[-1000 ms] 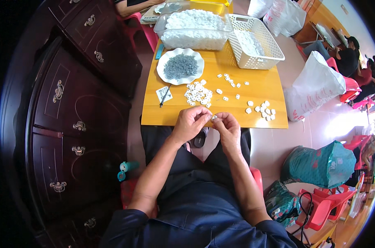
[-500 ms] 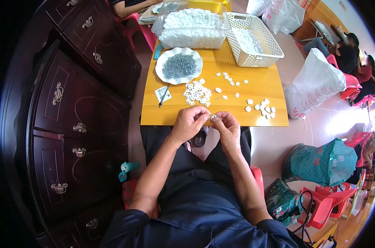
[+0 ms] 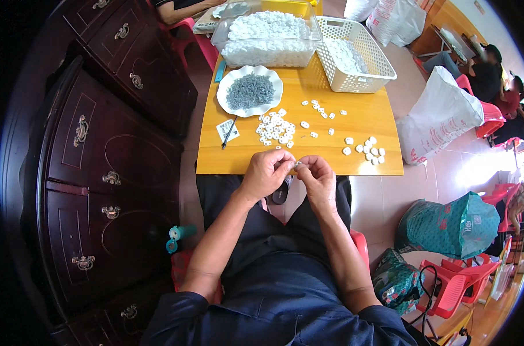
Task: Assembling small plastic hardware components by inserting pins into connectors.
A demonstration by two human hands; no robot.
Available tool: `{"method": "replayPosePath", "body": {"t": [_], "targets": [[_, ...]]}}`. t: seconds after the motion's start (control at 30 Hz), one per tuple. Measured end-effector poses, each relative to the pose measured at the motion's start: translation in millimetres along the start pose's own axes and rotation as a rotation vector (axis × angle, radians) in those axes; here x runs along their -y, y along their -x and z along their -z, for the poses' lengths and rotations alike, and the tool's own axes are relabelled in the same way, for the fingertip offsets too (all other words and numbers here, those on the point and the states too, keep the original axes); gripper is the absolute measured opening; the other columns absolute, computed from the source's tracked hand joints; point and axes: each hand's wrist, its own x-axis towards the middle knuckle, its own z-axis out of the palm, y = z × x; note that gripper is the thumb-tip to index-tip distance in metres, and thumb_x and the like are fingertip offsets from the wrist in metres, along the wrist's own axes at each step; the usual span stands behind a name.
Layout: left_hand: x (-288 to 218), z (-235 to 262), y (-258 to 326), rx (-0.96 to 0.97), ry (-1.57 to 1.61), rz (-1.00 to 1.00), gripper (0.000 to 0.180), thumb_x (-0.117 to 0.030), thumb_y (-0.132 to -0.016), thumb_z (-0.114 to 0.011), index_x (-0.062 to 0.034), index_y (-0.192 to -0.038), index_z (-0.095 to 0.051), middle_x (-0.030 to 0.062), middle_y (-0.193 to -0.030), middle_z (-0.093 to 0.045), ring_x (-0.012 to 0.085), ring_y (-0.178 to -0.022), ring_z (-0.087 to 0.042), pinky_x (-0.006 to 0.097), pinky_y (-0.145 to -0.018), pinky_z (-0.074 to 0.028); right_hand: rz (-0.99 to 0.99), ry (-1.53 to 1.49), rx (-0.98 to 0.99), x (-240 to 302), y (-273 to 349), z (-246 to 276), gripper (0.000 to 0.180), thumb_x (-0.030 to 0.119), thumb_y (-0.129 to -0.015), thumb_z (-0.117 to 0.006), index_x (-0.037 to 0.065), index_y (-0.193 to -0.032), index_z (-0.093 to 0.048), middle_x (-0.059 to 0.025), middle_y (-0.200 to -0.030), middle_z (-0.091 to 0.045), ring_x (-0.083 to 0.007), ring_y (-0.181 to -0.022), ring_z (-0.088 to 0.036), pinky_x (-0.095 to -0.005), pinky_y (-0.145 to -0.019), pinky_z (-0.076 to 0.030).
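Pinches small white piece (image 3: 298, 164) in right hand (image 3: 318, 177) at near edge of tabletop (image 3: 360, 122); brings left hand (image 3: 265, 175), pinched together, contents unclear, closer than before, so apparently works piece from both sides.

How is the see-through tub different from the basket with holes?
The tub has clear, solid walls, but the basket has cream walls dotted with holes. The tub is heaped with white pieces, while the basket looks much less full. Both have white stuff inside.
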Motion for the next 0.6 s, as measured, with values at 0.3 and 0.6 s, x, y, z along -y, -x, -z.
{"method": "replayPosePath", "body": {"t": [0.3, 0.6], "targets": [[10, 2, 2, 0.090, 0.068, 0.080, 0.007, -0.003, -0.093, -0.069, 0.0026, -0.097, -0.070, 0.0007, -0.078, -0.069, 0.0040, -0.066, -0.059, 0.023, -0.060, -0.050, -0.030, 0.012, -0.008, -5, 3, 2, 0.010, 0.005, -0.094, -0.069, -0.002, -0.101, -0.065, -0.0009, -0.089, -0.069, -0.0066, -0.080, -0.062, -0.0215, -0.073, -0.050], [30, 36, -18, -0.088, -0.327, -0.012, 0.023, -0.009, -0.086, -0.072, -0.0003, -0.107, -0.070, 0.0130, -0.090, -0.072, 0.0247, -0.077, -0.071, 0.035, -0.070, -0.057, -0.044, -0.162, -0.010, -5, 3, 9, 0.010, 0.005, -0.094, -0.069, 0.000, -0.103, -0.065, -0.0009, -0.091, -0.068, -0.0081, -0.079, -0.062, -0.0215, -0.072, -0.049]]}}
